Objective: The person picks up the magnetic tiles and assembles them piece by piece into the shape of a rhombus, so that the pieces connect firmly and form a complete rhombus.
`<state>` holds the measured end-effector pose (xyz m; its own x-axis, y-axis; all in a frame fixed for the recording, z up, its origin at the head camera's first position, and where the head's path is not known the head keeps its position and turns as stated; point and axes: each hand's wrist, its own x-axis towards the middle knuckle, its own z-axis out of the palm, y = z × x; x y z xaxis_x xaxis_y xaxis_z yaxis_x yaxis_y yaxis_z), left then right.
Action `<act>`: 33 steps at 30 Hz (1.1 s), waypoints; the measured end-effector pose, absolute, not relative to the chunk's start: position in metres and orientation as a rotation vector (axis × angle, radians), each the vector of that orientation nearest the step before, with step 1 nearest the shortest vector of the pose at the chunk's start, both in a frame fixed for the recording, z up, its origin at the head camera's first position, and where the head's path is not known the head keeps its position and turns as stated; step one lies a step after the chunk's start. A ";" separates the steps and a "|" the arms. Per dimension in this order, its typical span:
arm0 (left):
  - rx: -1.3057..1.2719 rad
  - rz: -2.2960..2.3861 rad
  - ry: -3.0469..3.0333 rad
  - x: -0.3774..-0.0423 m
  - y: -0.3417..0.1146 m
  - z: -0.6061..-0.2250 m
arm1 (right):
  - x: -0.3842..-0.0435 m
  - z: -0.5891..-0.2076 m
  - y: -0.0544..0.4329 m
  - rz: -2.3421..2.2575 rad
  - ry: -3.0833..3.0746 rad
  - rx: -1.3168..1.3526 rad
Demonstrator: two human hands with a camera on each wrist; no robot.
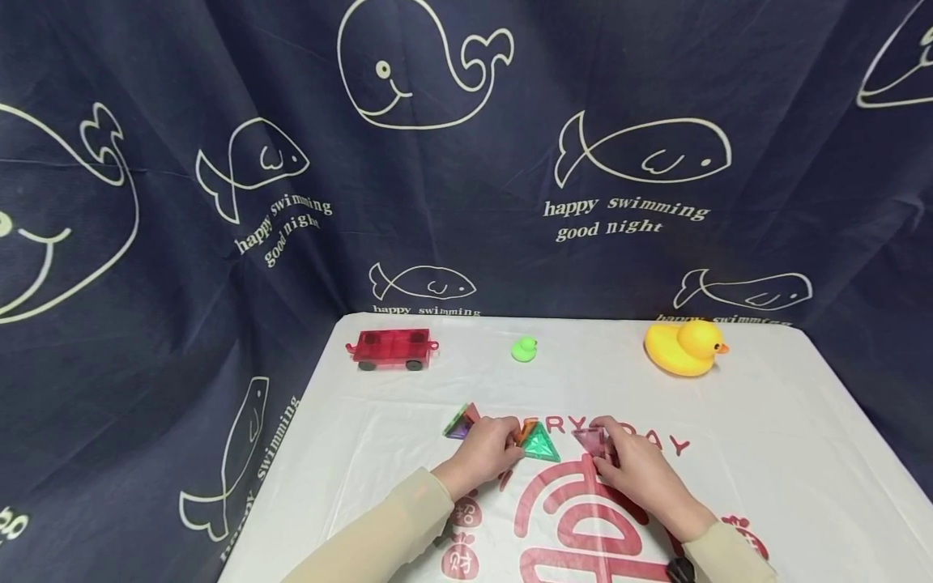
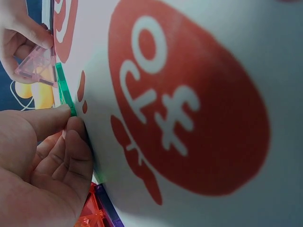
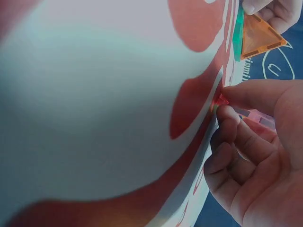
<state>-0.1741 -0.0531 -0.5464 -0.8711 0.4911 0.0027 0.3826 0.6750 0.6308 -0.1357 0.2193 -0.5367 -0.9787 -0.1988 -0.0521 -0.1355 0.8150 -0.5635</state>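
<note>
Head view, edges first: the bench has its left edge slanting down well apart from the left arm; its back edge runs along a dark blue curtain; its right edge slants outward, and the widest stretch of white cover for sideways movement lies between that edge and the right hand.

Nearer the middle, from the left: a small cluster of green, red and purple tiles sits just beside the left hand, on its outer side; that hand pinches an orange tile, which in the right wrist view stands up from the green triangular tile along its base; the green tile lies between the hands, its far corner pointing toward the right; the right hand grips a pink triangular tile between thumb and fingers, near the green one; fingers partly hide the pink piece.

Farther back, left to right: a red wagon near the back left corner; a small green duck, beyond the hands; a larger yellow duck, facing right; these lie well apart from the hands, whereas the cluster crowds the left hand's outward path.
</note>
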 end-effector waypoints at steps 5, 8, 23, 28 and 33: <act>0.707 0.977 2.709 -0.174 -0.053 -0.547 | -0.140 -0.538 0.218 -0.879 2.883 -0.320; 0.707 0.976 2.710 -0.174 -0.053 -0.548 | -0.142 -0.539 0.219 -0.869 2.884 -0.384; 0.706 0.982 2.711 -0.175 -0.053 -0.547 | -0.156 -0.531 0.224 -0.930 2.730 -0.502; 0.713 0.981 2.719 -0.175 -0.053 -0.547 | -0.162 -0.531 0.224 -0.946 2.706 -0.577; 0.737 0.978 2.725 -0.175 -0.053 -0.546 | -0.166 -0.530 0.222 -0.942 2.697 -0.631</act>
